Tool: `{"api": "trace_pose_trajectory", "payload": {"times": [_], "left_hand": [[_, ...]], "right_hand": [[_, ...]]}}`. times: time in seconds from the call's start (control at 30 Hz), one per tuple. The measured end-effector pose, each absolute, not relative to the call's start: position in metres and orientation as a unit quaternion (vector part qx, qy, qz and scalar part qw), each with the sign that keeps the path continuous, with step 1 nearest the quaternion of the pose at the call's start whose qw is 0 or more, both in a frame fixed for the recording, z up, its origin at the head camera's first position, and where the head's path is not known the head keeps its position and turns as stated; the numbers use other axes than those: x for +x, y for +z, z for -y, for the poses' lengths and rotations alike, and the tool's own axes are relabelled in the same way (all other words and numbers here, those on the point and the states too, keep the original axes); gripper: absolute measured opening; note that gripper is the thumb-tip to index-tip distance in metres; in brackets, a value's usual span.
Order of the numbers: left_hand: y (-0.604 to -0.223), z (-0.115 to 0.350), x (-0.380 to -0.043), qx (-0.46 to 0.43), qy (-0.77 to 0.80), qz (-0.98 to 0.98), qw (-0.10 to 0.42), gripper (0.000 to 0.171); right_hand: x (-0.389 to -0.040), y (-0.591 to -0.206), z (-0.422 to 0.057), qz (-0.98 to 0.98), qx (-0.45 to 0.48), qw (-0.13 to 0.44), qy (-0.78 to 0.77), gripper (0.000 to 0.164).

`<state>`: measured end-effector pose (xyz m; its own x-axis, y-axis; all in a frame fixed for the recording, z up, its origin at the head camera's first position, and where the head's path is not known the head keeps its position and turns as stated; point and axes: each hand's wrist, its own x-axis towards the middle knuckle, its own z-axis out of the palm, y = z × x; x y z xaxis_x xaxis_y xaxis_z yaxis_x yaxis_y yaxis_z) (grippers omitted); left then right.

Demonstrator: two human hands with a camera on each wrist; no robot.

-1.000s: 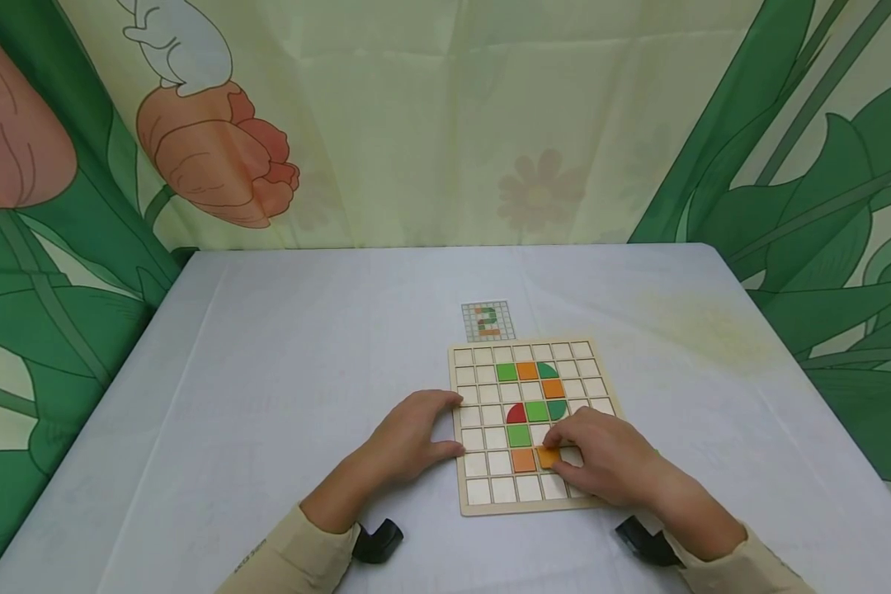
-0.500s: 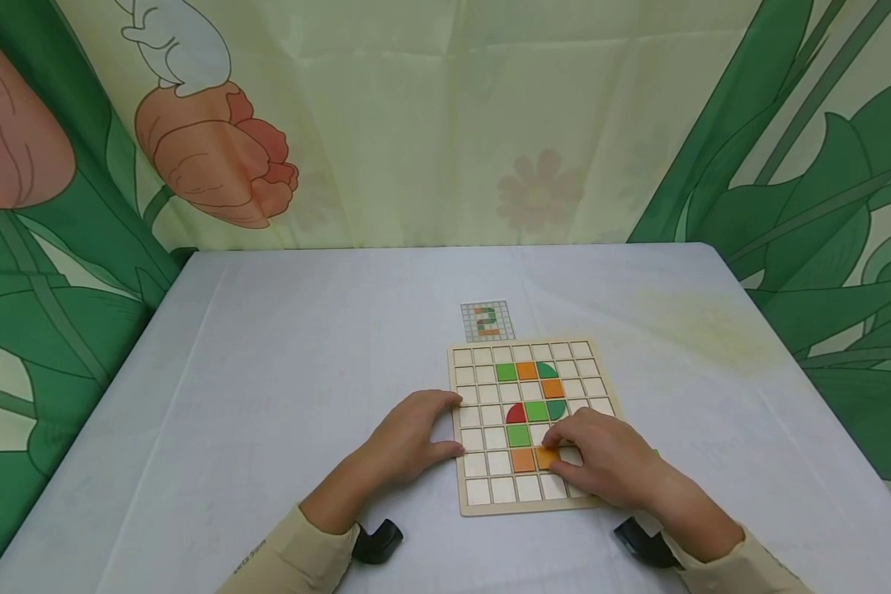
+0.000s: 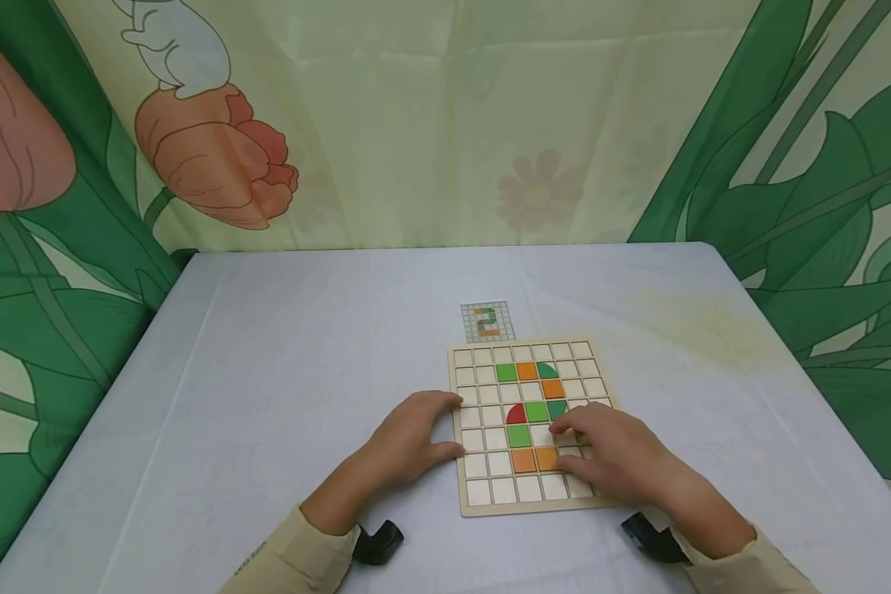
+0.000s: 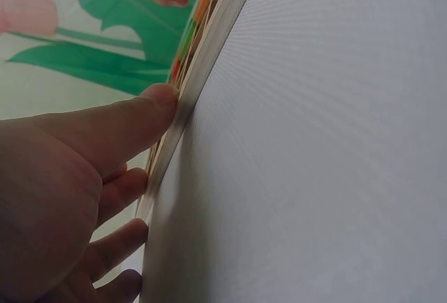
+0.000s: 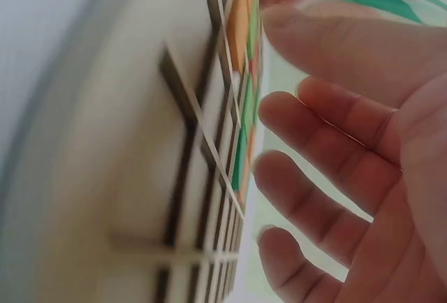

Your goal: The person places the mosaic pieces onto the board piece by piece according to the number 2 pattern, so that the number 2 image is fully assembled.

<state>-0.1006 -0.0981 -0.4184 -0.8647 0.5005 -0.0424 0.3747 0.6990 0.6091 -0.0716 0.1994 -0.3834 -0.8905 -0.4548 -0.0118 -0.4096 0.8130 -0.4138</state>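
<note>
A wooden grid board (image 3: 535, 509) lies on the table, with green, orange and red tiles set in some cells. At its left edge rests my left hand (image 3: 410, 441), thumb and fingertips touching the frame, as the left wrist view also shows. My right hand (image 3: 624, 454) hovers close over the board's lower right part, thumb and fingers apart with nothing between them. By its thumb, an orange tile (image 3: 546, 459) sits in a cell beside another orange tile (image 3: 523, 461). In the right wrist view, the spread fingers (image 5: 307, 177) are above the grid, and part of the board is hidden in the head view.
Just behind the board lies a small pattern card (image 3: 487, 322) with a coloured figure on a grid. A white cloth covers the table (image 3: 304, 346). A printed curtain (image 3: 416, 124) stands behind it. Black wrist devices (image 3: 379, 543) show at both sleeves.
My right hand has let go of the orange tile, which now lies flat in its cell. The fingers have parted and drawn slightly right. My left hand has stayed in place.
</note>
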Motion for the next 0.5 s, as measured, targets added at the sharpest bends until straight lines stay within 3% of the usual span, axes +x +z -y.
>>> {"api": "trace_pose_trajectory", "payload": {"times": [0.5], "left_hand": [[-0.419,0.097,-0.101,0.235,0.303,-0.918,0.104,0.063]], "right_hand": [[-0.070,-0.373,-0.246,-0.965,-0.176,0.040,-0.190,0.036]]}}
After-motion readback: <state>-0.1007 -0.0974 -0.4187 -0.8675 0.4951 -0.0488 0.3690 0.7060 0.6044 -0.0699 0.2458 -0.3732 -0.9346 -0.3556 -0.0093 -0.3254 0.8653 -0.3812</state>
